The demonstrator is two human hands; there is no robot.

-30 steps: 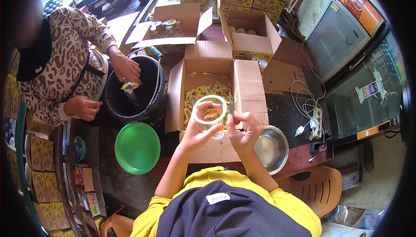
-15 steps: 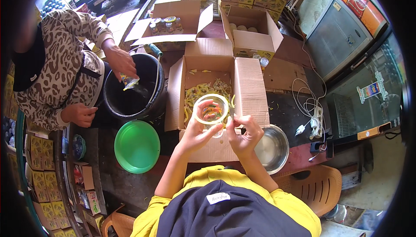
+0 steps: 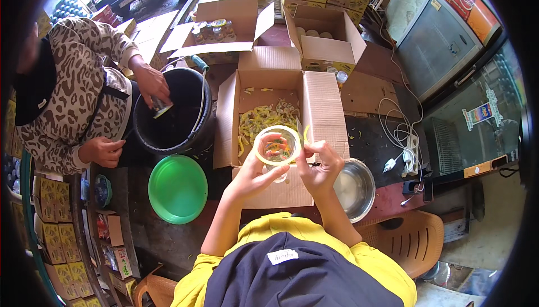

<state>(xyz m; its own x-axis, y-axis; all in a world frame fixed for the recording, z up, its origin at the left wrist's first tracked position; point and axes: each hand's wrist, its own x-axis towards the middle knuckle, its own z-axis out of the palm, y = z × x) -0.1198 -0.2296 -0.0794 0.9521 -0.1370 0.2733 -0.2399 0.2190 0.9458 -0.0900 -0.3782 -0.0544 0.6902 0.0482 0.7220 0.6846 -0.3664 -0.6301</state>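
My left hand (image 3: 251, 175) is wrapped round a clear plastic jar (image 3: 277, 147) with a yellow rim, its round end facing up at me. Coloured print shows through its wall. Close against the rim's right side, my right hand (image 3: 321, 166) is closed in a pinch. A thin greyish, blade-like sliver rises from these fingers, too small to name surely. Beside it a curled yellow strip (image 3: 306, 133) stands off the rim. Below both hands an open cardboard box (image 3: 325, 113) holds a heap of yellow strips (image 3: 264, 119).
At left, another person's hand (image 3: 152, 82) holds a small printed jar (image 3: 161, 108) over a black bucket (image 3: 188, 144). A green basin (image 3: 177, 189) and a steel bowl (image 3: 365, 195) flank me. Cartons of jars (image 3: 216, 32) stand behind; a white cable (image 3: 393, 127) lies at right.
The jar in my left hand has tilted and shifted slightly down and right; my right hand stays at its rim. The other person's jar has turned and dipped over the bucket.
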